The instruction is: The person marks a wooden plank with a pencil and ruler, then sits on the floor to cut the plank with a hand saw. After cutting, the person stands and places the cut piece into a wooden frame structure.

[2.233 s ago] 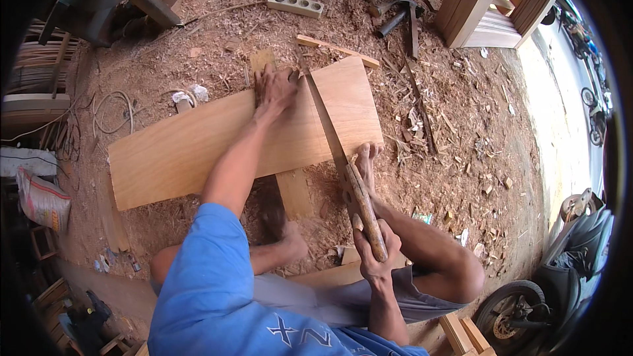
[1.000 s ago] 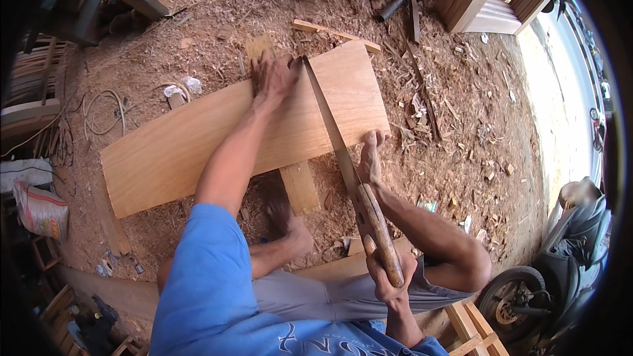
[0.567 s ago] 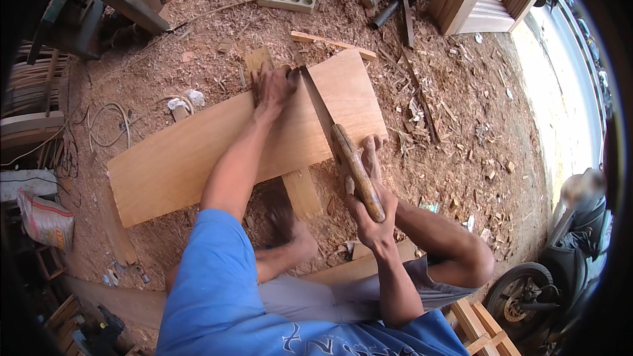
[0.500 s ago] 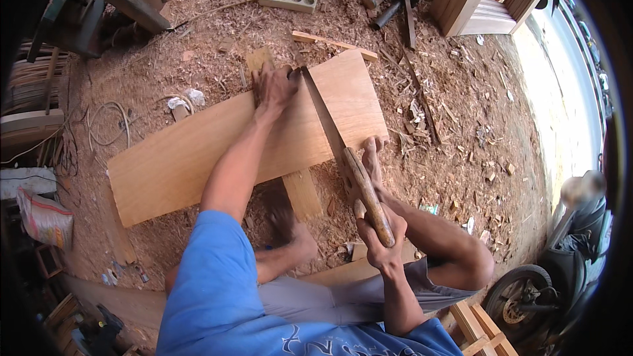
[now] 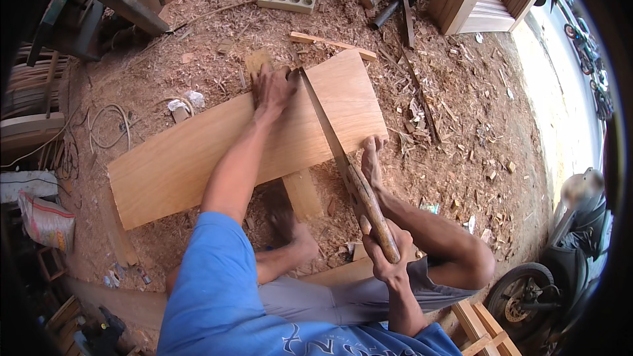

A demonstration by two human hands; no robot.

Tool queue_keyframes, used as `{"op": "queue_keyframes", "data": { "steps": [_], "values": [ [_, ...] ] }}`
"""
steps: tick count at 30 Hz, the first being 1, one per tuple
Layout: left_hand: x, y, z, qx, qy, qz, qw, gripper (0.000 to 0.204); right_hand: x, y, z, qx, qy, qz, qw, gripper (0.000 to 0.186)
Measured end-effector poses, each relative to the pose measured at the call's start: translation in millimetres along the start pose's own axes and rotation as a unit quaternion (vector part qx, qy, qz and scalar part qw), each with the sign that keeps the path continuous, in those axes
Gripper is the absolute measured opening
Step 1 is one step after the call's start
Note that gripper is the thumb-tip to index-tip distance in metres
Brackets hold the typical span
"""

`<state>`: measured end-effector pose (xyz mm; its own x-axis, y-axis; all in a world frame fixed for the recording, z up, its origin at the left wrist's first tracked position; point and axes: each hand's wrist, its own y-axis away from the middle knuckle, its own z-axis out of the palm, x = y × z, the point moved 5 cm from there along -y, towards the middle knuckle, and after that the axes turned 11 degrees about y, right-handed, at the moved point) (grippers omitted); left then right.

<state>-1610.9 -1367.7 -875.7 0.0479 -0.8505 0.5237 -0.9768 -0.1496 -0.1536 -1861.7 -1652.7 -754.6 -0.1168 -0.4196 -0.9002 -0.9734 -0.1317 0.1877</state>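
Note:
A wide, pale wooden board point(image 5: 198, 158) lies at a slant in front of me, raised on a wooden batten point(image 5: 303, 194) that sticks out beneath it. My left hand point(image 5: 272, 91) grips the board's far edge, fingers bent over it and thumb close to the saw's tip. In my right hand point(image 5: 390, 269) is the wooden handle of a handsaw point(image 5: 326, 120). Its blade crosses the board from near edge to far edge, right of my left hand. The toes of my right foot point(image 5: 373, 148) touch the board's near right corner.
Sawdust and offcuts cover the ground. Beyond the board lie a thin wood strip point(image 5: 333, 46), a power strip point(image 5: 287, 2) with its cord, and a hammer point(image 5: 389, 10). A wooden frame point(image 5: 468, 0) stands far right, a motorbike point(image 5: 527, 296) near right. A sack point(image 5: 47, 221) rests at left.
My right hand has drawn the handsaw slightly back toward me and down to the right. The left hand and the board stay in place.

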Motion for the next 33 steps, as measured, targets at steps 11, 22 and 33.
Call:
{"op": "queue_keyframes", "data": {
  "steps": [11, 22, 33],
  "values": [
    [1, -1, -1, 0.044, 0.002, 0.034, 0.998, 0.046, 9, -34, 21, 0.008, -0.033, 0.022, 0.999, 0.007],
    [6, 2, -5, 0.033, 0.003, 0.041, 0.999, 0.048, 9, -3, 2, 0.014, -0.020, 0.005, 1.000, 0.012],
    [-3, -2, 4, 0.010, -0.002, 0.012, 1.000, 0.030, -19, 16, -17, -0.013, 0.025, -0.022, 0.999, 0.005]
  ]
}}
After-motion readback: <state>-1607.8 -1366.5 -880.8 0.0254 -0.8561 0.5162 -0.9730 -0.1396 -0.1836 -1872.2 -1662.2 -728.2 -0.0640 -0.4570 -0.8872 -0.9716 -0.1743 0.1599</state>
